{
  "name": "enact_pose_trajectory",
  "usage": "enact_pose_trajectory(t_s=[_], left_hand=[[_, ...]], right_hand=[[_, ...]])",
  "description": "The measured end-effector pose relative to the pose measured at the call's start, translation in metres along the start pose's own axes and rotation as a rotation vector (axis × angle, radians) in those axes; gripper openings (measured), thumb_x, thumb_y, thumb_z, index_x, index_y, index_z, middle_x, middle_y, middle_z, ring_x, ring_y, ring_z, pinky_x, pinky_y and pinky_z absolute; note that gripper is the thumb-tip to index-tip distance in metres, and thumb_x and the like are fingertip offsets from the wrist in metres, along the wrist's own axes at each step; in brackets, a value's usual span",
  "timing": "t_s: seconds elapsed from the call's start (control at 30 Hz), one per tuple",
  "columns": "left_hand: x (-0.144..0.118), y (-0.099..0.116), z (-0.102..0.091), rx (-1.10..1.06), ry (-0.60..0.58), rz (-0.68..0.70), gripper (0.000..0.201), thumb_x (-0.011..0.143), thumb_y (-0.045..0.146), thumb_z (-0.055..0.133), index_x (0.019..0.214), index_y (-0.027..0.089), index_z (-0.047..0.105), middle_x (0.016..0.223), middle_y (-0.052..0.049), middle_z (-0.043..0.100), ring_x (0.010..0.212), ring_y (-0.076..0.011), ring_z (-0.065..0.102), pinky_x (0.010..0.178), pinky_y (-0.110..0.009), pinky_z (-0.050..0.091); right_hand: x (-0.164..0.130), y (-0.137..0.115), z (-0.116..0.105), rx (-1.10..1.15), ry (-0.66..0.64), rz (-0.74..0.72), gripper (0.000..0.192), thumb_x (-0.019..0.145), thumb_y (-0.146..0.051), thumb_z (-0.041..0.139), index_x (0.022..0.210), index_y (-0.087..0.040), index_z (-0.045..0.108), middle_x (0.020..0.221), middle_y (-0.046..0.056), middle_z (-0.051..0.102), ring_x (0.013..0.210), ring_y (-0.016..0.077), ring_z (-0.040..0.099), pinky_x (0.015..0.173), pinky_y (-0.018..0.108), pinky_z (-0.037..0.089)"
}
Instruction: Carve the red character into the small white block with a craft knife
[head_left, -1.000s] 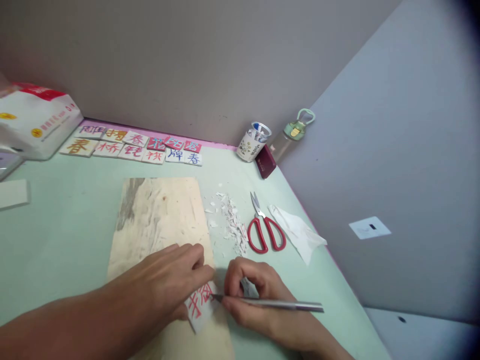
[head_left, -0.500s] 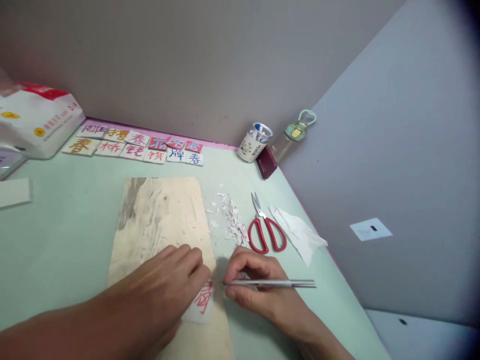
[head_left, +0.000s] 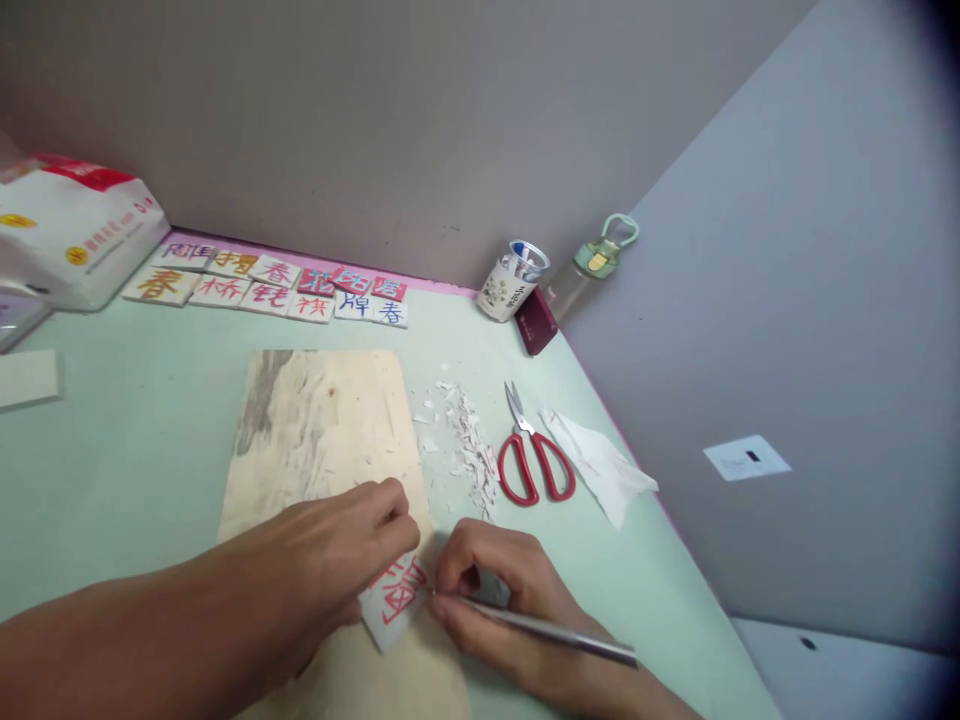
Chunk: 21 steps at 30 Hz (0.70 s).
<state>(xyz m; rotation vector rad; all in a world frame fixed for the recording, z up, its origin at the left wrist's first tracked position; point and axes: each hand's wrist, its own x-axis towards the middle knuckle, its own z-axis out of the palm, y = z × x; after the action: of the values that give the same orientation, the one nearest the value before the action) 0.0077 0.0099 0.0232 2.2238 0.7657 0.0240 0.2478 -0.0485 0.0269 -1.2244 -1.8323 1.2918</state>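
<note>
My left hand (head_left: pixel 341 545) is closed on a small white tile (head_left: pixel 391 615) with a red character drawn on it, over the wooden board (head_left: pixel 322 430). Its fingers cover part of the tile. A slim silver pen-shaped craft knife (head_left: pixel 570 636) is pinched in my right hand (head_left: pixel 510 570); its tip lies at the tile's right edge, mostly hidden by the fingertips. White shavings (head_left: pixel 471 450) are scattered beside the board. Red-handled scissors (head_left: pixel 534 450) lie just beyond my right hand, blades pointing away.
Two rows of lettered tiles (head_left: pixel 274 290) line the back edge. A tissue pack (head_left: pixel 82 235) stands at back left, near a blank white block (head_left: pixel 30 378). At back right are a can (head_left: pixel 510 285), a dark red box (head_left: pixel 536 322) and a bottle (head_left: pixel 589 275). A crumpled tissue (head_left: pixel 600 465) lies right of the scissors.
The tile has turned, one corner now pointing down toward me. My right hand has shifted slightly left and down, and the craft knife's rear end has swung lower.
</note>
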Motion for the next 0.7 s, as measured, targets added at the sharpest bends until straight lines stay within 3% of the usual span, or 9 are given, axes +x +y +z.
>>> enact_pose_trajectory(t_s=[0.23,0.37,0.5,0.7], left_hand=[[0.004,-0.004,0.000,-0.038,-0.055,0.018,0.036,0.075,0.005,0.056,0.106,0.024,0.059,0.117,-0.002,0.061,0.102,-0.0208,0.061,0.085,-0.031,0.046],[0.008,-0.007,0.004,-0.018,-0.026,0.029,0.039,0.068,0.006,0.056,0.103,0.024,0.058,0.117,-0.002,0.061,0.101,-0.0218,0.062,0.081,-0.031,0.047],[0.013,-0.015,0.013,0.005,-0.032,0.052,0.036,0.061,0.012,0.058,0.095,0.024,0.056,0.112,-0.003,0.062,0.091,-0.0222,0.062,0.073,-0.030,0.047],[0.016,-0.022,0.015,-0.021,-0.032,0.083,0.040,0.061,0.017,0.063,0.099,0.026,0.058,0.113,-0.002,0.063,0.095,-0.0228,0.062,0.078,-0.029,0.049]], right_hand=[[0.000,0.001,0.003,-0.100,-0.011,-0.009,0.018,0.089,-0.018,0.065,0.078,-0.022,0.053,0.074,-0.004,0.056,0.064,0.0101,0.049,0.060,0.023,0.038],[0.001,-0.002,0.004,-0.120,-0.015,-0.021,0.016,0.090,-0.018,0.063,0.079,-0.023,0.052,0.076,-0.003,0.057,0.067,0.0119,0.052,0.061,0.025,0.040],[0.001,-0.008,0.006,-0.165,0.001,-0.089,0.018,0.093,-0.016,0.060,0.080,-0.023,0.049,0.077,-0.002,0.057,0.067,0.0126,0.052,0.062,0.026,0.041],[0.000,-0.007,0.008,-0.332,-0.029,-0.192,0.025,0.095,-0.011,0.053,0.079,-0.025,0.039,0.074,-0.002,0.052,0.067,0.0140,0.049,0.062,0.027,0.040]])
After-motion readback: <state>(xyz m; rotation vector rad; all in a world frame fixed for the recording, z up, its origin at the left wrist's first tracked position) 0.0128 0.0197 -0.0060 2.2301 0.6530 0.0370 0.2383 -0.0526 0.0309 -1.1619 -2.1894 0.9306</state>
